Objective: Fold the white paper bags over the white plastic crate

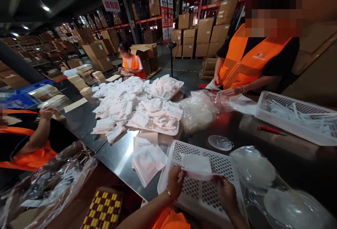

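Note:
My left hand and my right hand both pinch a small white pouch, one hand at each end. They hold it just above a white perforated plastic tray at the near edge of the steel table. A short stack of flat white pouches lies to the left of the tray. Clear plastic bags with round white pads lie to the right of my right hand.
Heaps of white pouches and loaded trays cover the table's middle. A red cutter and a white basket sit at right. People in orange vests work across, at left and far back. Cardboard boxes fill the racks.

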### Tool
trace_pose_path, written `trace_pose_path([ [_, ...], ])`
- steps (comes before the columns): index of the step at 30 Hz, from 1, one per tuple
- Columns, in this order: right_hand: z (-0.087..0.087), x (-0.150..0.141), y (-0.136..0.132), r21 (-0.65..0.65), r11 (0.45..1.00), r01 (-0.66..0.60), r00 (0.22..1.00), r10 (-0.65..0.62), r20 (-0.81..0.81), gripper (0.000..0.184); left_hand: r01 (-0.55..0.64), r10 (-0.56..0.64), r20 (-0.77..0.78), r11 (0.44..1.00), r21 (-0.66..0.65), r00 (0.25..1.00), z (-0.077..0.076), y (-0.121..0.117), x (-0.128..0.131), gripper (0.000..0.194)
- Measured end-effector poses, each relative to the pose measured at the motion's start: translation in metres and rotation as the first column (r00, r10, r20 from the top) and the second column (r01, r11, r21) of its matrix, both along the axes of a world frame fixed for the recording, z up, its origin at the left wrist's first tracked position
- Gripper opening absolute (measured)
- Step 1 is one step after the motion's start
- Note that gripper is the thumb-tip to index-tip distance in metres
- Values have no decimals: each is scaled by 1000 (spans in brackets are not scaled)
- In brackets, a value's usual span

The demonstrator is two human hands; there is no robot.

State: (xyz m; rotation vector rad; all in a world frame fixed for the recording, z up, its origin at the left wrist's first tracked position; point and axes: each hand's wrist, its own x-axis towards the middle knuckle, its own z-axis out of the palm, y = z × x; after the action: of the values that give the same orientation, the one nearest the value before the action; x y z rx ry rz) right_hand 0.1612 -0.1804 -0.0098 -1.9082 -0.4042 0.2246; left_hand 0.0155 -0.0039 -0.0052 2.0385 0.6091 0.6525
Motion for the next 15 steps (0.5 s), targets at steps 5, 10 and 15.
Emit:
trace_pose_path([
  [5,-3,-8,19,-201,965,169,974,-132,184,76,-205,193,-163,977,-62,968,-1,-7,16,53],
  [10,-9,-4,24,-255,942,217,962,-162,218,81,-182,172,-241,983,-20,955,-3,8,22,40],
  [15,-11,-3,24,-341,912,227,958,-145,249,79,-186,202,-354,979,80,913,-1,9,23,27],
])
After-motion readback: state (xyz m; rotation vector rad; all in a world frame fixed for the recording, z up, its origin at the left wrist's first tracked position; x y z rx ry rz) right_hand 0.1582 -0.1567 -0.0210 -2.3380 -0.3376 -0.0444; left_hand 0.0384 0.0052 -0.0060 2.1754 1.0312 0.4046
